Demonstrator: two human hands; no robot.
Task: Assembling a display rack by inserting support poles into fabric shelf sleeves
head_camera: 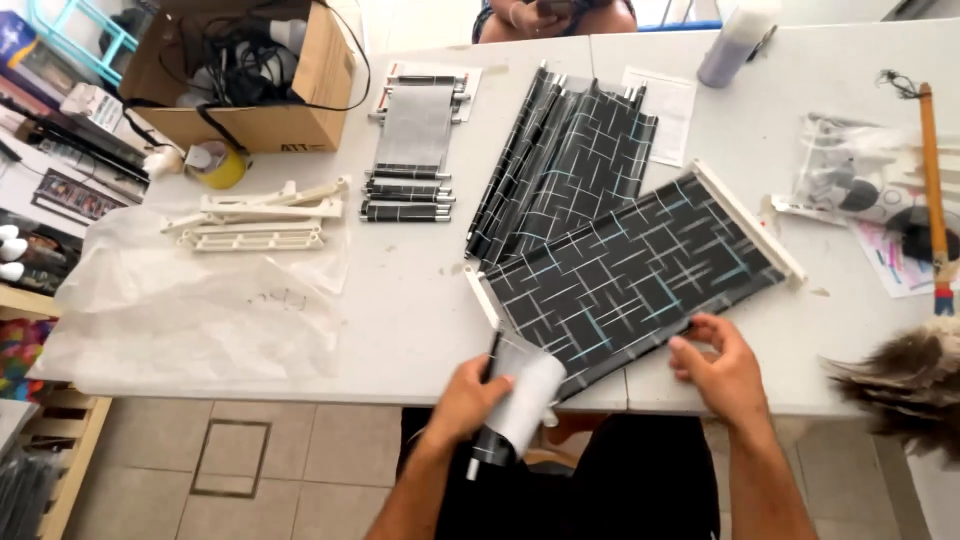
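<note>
My left hand (468, 400) grips the rolled end of a black fabric panel with pale crossing lines (630, 275), at the near edge of the white table (420, 310). My right hand (722, 370) pinches the panel's near edge, farther right along that table edge.

Small assembly workshop: white worktable (420, 310) with stacked patterned panels (560, 160), plastic frame parts (260, 215), cardboard box (250, 80).
</note>
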